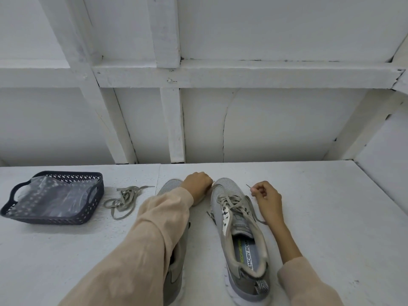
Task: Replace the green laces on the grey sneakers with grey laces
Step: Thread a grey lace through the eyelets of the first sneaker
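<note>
Two sneakers side by side on white table (331,217), heels toward me, long axes running away, toes toward far wall (276,124).
Right sneaker (240,246): lace (231,200) crossed through front eyelets.
Left sneaker (169,187): mostly under my sleeve.
My right hand (267,195): beside right toe, thumb and forefinger pinching lace tip.
My left hand (197,184): between toes, fingers curled tight; cannot tell what they hold.
Further left: loose laces (125,199) in tangle, then dark basket (55,219) holding clear plastic bag (50,195).

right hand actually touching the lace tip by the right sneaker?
Touching. Head view: the right hand pinches the lace tip in its curled fingers; the end sticks out past them.
</note>
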Tool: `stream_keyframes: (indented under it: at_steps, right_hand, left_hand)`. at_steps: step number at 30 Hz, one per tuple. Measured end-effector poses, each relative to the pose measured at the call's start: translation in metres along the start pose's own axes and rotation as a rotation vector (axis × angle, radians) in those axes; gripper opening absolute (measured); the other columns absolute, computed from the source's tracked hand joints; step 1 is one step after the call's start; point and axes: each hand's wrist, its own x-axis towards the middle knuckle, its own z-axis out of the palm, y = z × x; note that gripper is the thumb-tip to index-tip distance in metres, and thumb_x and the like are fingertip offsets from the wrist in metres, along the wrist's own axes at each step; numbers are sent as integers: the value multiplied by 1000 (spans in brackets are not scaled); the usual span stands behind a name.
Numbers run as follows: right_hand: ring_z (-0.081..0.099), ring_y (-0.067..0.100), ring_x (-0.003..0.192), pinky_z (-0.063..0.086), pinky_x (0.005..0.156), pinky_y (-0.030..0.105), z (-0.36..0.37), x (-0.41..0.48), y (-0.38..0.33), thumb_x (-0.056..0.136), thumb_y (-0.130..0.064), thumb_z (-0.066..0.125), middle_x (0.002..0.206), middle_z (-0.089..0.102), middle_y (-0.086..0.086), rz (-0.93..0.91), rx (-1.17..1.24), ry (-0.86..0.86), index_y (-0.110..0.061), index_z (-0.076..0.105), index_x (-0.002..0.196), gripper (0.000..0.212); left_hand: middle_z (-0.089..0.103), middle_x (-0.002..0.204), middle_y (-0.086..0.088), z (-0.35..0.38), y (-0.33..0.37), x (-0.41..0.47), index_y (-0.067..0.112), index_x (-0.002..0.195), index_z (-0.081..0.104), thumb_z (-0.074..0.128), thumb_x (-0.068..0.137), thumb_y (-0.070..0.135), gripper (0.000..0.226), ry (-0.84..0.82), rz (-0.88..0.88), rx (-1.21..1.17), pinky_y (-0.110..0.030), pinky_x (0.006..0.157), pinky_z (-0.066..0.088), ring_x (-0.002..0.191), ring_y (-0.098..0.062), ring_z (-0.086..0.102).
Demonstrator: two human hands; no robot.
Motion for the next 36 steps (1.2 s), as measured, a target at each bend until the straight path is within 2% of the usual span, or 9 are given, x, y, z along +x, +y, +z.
stream_keyframes:
  at_steps: [3,7,12,15,20,22,26,32,36]
  right_hand:
    - [59,12,65,49,64,21,-9,-10,-18,89,2,62,76,66,0,43,178,-87,-15,65,81,19]
    - [59,9,61,52,64,17,-33,-24,-37,89,1,64,74,68,3,68,284,-212,-10,72,89,13]
    - [60,11,66,48,59,18,-52,-40,-57,93,-4,59,74,68,1,26,294,-373,-3,67,95,8]
    - [60,10,67,44,56,17,-54,-49,-64,95,-4,56,83,72,5,-1,291,-439,-4,65,95,9]
    - [56,7,66,42,59,11,-52,-59,-64,93,-2,58,84,73,4,-26,266,-421,-11,68,90,13]
    - [55,3,64,41,58,10,-51,-61,-63,92,-2,60,74,69,-5,-26,243,-409,-11,70,89,14]
    - [55,2,67,39,57,10,-51,-65,-60,88,-3,66,70,68,-12,-7,206,-368,-13,74,88,13]
    - [56,0,68,43,59,15,-53,-68,-64,90,-5,63,78,69,-14,-38,122,-323,-19,73,86,18]
    - [56,-1,70,42,62,12,-53,-69,-64,91,-6,62,82,69,-15,-54,67,-329,-22,70,84,19]
  left_hand:
    - [61,115,-17,0,2,-2,10,115,61,51,91,5,27,4,-79,-5,-36,76,42,105,-37,58]
    - [59,121,-17,-3,-8,0,10,132,53,47,96,8,36,68,-177,-263,-37,89,43,112,-35,55]
    - [61,68,-2,-21,-4,-24,10,93,73,57,92,10,16,226,-226,-979,-36,79,52,68,-18,57]
    - [62,71,0,-24,4,-44,9,91,71,65,91,11,6,183,-112,-1252,-25,67,51,66,-14,57]
    - [66,80,-4,-27,14,-64,10,104,69,61,94,8,13,236,29,-1355,-33,84,56,78,-18,66]
    - [69,80,-5,-30,16,-71,8,114,64,59,94,5,21,253,74,-1393,-33,76,56,71,-20,67]
    - [71,107,-9,-31,19,-82,15,133,50,51,96,-4,42,199,128,-1432,-23,59,50,63,-24,63]
    - [71,98,-13,-25,19,-83,-1,113,61,48,98,-2,19,179,128,-1473,-31,58,53,64,-16,62]
    - [73,86,-1,-23,20,-88,3,104,65,49,100,12,19,182,127,-1382,-28,55,46,58,-13,60]
